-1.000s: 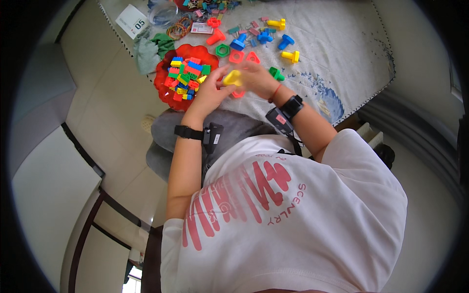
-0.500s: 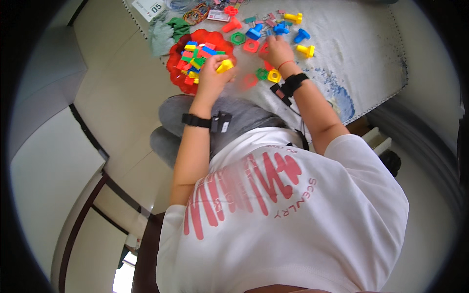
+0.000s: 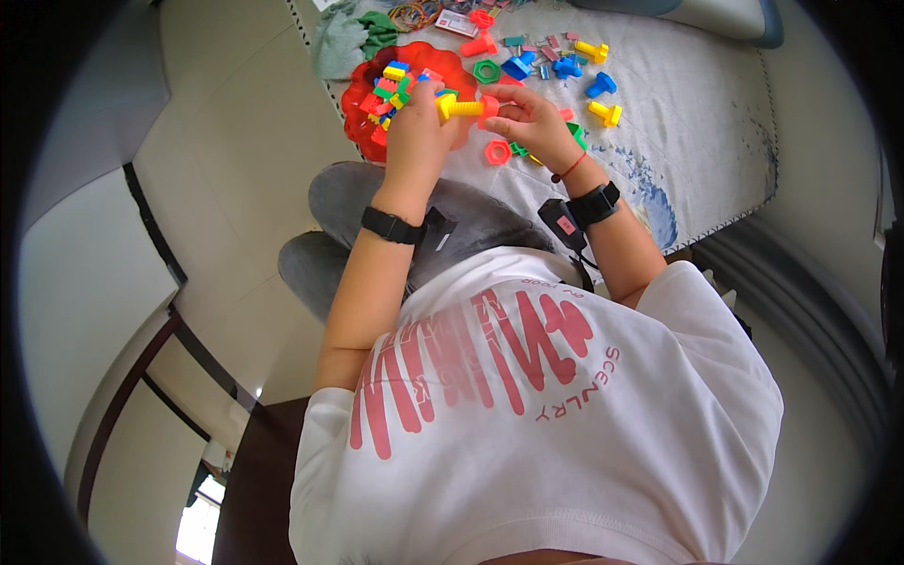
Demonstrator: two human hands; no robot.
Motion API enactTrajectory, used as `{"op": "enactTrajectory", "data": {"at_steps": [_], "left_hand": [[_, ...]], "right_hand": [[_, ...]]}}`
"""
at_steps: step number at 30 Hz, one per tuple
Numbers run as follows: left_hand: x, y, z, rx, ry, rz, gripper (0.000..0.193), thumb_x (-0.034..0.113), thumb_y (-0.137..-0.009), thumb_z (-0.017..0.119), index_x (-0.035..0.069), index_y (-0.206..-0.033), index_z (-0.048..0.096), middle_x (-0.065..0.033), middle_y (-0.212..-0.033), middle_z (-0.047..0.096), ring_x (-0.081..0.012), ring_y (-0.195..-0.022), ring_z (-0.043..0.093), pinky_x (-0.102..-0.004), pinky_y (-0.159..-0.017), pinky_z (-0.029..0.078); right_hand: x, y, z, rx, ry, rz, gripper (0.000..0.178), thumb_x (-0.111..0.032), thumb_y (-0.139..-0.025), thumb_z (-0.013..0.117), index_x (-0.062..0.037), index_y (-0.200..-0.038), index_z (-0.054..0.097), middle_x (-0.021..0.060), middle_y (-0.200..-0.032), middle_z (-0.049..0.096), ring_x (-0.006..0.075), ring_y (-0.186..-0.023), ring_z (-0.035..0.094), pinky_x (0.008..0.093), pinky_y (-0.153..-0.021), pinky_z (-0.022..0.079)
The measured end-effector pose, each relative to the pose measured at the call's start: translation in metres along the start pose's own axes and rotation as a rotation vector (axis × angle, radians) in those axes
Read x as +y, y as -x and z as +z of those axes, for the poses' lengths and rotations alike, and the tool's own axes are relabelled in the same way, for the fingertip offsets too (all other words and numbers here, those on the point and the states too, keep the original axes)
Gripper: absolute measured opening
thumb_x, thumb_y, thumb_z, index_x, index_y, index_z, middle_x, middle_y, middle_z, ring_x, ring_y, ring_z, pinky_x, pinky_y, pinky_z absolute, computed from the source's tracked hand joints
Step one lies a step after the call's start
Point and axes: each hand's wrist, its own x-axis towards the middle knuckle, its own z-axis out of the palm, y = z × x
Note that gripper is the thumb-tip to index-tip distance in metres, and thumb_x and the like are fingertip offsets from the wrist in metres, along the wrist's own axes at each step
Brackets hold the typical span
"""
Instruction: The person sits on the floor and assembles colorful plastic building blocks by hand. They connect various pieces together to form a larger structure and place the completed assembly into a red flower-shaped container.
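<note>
A yellow toy bolt is gripped by its head in my left hand, its threaded shank pointing right. My right hand pinches a red toy nut at the tip of that bolt; the two touch, though whether the thread has entered the nut I cannot tell. Below my right hand lie another red nut and a green nut, partly covered. Behind my left hand stands a red scalloped bowl full of coloured building bricks.
Beyond my hands lie a green nut, a red bolt, blue bolts and yellow bolts. Binder clips, a small white box and green cloth are farther back on the pale quilted cover.
My right hand has picked up a red nut and come left to the yellow bolt. The bolt in my left hand now points toward the right. The view has shifted slightly.
</note>
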Motion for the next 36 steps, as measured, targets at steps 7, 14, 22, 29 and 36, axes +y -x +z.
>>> {"op": "enactTrajectory", "data": {"at_steps": [7,14,22,29,36], "left_hand": [[0.004,0.007,-0.002,0.010,0.167,-0.007,0.042,0.014,-0.075,0.074,0.001,-0.107,0.050,-0.0158,-0.089,0.066,-0.0235,-0.079,0.066,-0.0329,-0.069,0.052],[0.018,0.015,-0.004,-0.025,0.500,-0.218,0.024,0.011,-0.078,0.072,-0.003,-0.091,0.057,-0.0092,-0.081,0.066,-0.0110,-0.075,0.064,-0.0257,-0.066,0.050],[0.014,0.019,-0.010,-0.067,0.202,-0.016,0.019,0.013,-0.079,0.071,0.001,-0.088,0.060,-0.0070,-0.077,0.066,-0.0131,-0.070,0.063,-0.0262,-0.064,0.049],[0.010,0.028,-0.008,-0.036,0.275,-0.013,0.020,0.013,-0.079,0.071,0.001,-0.089,0.061,-0.0081,-0.077,0.067,-0.0136,-0.069,0.063,-0.0259,-0.064,0.049],[0.000,0.029,0.000,-0.074,0.472,-0.191,0.022,0.013,-0.081,0.071,-0.003,-0.091,0.059,-0.0072,-0.080,0.067,-0.0087,-0.073,0.062,-0.0225,-0.064,0.048]], "right_hand": [[0.014,0.002,-0.011,0.023,0.147,-0.033,0.041,-0.010,-0.086,0.065,0.0015,-0.123,0.051,0.0063,-0.111,0.061,0.0150,-0.101,0.060,0.0278,-0.086,0.051],[0.022,0.005,-0.015,0.017,-0.058,0.050,0.037,-0.016,-0.087,0.064,0.0017,-0.119,0.055,0.0060,-0.104,0.062,0.0123,-0.094,0.062,0.0249,-0.083,0.051],[0.013,0.011,-0.012,-0.067,-0.105,0.174,0.038,-0.022,-0.090,0.061,0.0025,-0.118,0.054,0.0056,-0.101,0.062,0.0128,-0.094,0.063,0.0238,-0.082,0.052],[0.018,0.015,-0.012,-0.096,-0.395,0.363,0.039,-0.026,-0.095,0.052,0.0025,-0.122,0.050,0.0104,-0.099,0.064,0.0176,-0.091,0.066,0.0257,-0.079,0.054],[-0.009,0.013,-0.005,-0.110,-0.124,0.364,0.041,-0.034,-0.100,0.038,-0.0105,-0.131,0.047,0.0113,-0.082,0.067,0.0169,-0.073,0.068,0.0231,-0.063,0.054]]}}
